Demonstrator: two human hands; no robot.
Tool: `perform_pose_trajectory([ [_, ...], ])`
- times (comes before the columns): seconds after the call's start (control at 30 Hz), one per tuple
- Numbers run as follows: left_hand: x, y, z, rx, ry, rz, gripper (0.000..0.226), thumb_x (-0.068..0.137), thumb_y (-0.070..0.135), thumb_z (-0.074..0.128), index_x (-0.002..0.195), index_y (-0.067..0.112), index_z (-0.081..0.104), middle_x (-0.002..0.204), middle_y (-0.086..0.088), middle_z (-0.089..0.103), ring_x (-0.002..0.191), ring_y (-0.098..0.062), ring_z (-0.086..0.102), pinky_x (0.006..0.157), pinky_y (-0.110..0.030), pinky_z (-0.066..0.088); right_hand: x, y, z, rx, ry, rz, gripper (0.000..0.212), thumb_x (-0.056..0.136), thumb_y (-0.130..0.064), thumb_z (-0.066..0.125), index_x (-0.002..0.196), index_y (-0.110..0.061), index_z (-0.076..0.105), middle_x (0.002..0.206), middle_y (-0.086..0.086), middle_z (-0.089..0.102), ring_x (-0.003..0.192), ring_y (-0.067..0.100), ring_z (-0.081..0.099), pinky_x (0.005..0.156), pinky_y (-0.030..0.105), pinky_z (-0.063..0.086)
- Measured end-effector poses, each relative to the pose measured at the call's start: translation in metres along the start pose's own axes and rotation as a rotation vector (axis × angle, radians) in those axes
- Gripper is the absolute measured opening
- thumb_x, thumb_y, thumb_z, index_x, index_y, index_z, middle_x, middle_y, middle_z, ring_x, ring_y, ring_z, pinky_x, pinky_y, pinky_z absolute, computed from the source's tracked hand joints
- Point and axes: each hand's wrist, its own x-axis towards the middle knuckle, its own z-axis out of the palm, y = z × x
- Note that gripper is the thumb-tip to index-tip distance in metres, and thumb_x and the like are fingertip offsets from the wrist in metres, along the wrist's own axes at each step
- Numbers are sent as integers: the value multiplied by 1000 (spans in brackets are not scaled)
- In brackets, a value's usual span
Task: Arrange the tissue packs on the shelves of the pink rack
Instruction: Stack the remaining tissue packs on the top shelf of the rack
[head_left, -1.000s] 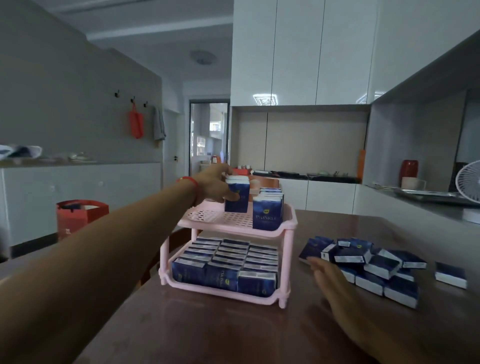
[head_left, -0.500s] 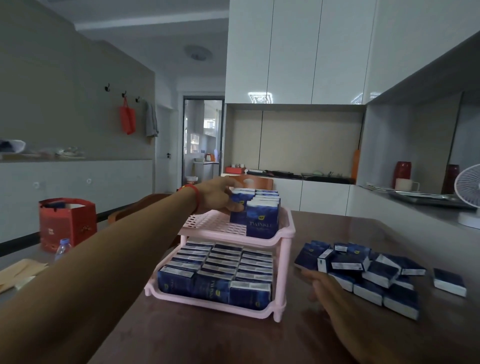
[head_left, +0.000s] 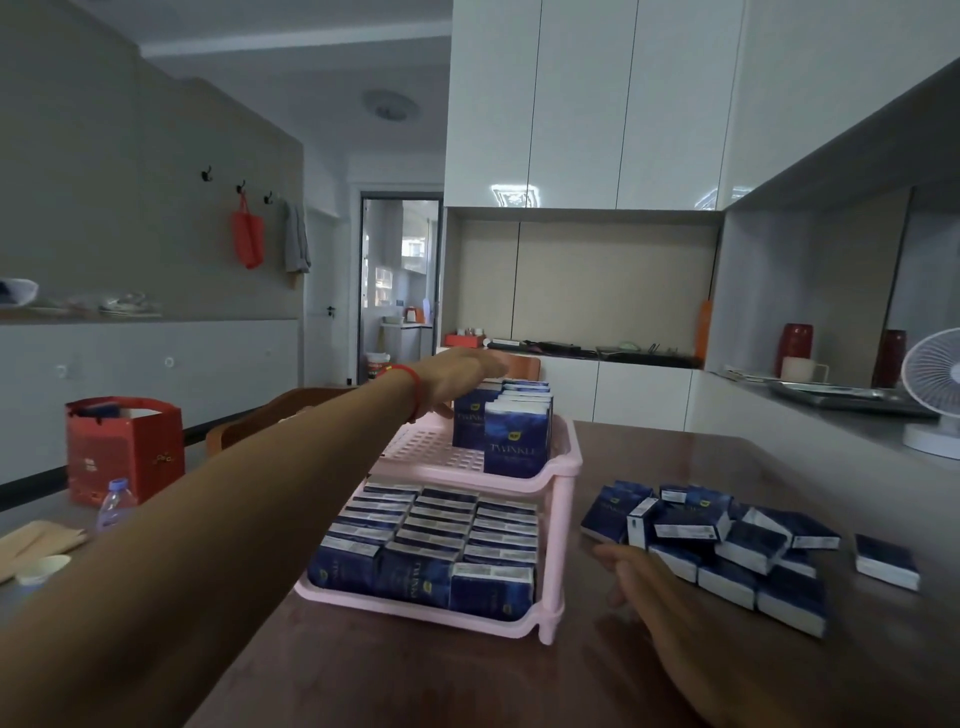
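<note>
Packs dark blue, upright on rack

Single head view: your wide-angle camera looks forward and slightly down, close over the bench, toward the far cabinets.

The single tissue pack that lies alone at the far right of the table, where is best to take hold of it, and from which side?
Probably from above, with fingers and thumb on the two long side faces of the lone tissue pack. It lies flat on the table, apart from the loose pile, so both sides are free. The right hand is nearer to it.
</note>
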Motion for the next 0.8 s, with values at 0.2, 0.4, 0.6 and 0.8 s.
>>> perform_pose_trajectory([
  [0.2,5,0,6,60,58,104,27,102,29,51,114,10,66,93,1,67,92,-19,62,77,-32,50,0,0,5,94,-6,27,63,79,-89,27,123,-53,54,125,-33,56,118,-12,50,101,15,37],
  [0.4,6,0,7,38,95,125,24,100,28,55,106,9,69,93,-4,70,89,-18,62,76,-31,51,-2,1,4,82,-32,25,55,86,-84,27,126,-55,51,129,-34,52,121,-17,45,105,11,34],
  [0.6,7,3,9,5,120,79,31,100,36,53,117,14,67,109,-9,70,101,-27,64,85,-38,52,-1,1,5,46,-23,25,41,92,-75,29,121,-58,53,124,-33,55,116,-14,48,102,14,36],
  [0.8,-3,0,7,58,270,164,35,102,35,46,125,15,62,120,-5,65,114,-24,58,101,-42,47,4,3,7,58,-37,56,38,96,-67,34,124,-51,54,128,-26,56,120,-7,51,103,17,37],
])
